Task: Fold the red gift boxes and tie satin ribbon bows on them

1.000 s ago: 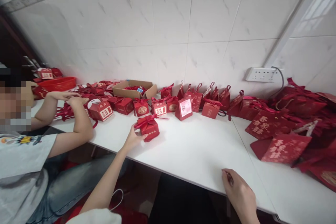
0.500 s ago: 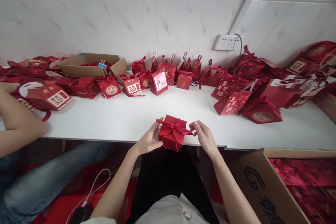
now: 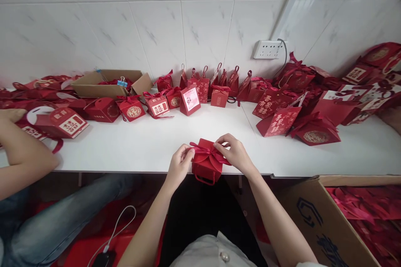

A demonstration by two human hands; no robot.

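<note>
A small red gift box (image 3: 206,166) with a red ribbon bow (image 3: 209,152) on its lid is held at the front edge of the white table (image 3: 150,146), partly over the edge. My left hand (image 3: 179,166) grips its left side and pinches the left ribbon end. My right hand (image 3: 234,152) pinches the ribbon at the knot on top. Both hands have closed fingers.
Several red gift boxes and bags (image 3: 191,99) line the tiled wall, with an open brown carton (image 3: 108,84) at the left. Another person's arm (image 3: 21,154) rests at the table's left. A large carton (image 3: 326,221) of red ribbons stands at lower right. A wall socket (image 3: 268,49) is behind.
The box came from the table's left to the front edge before me. My right hand came up to it, and both hands have closed on the ribbon.
</note>
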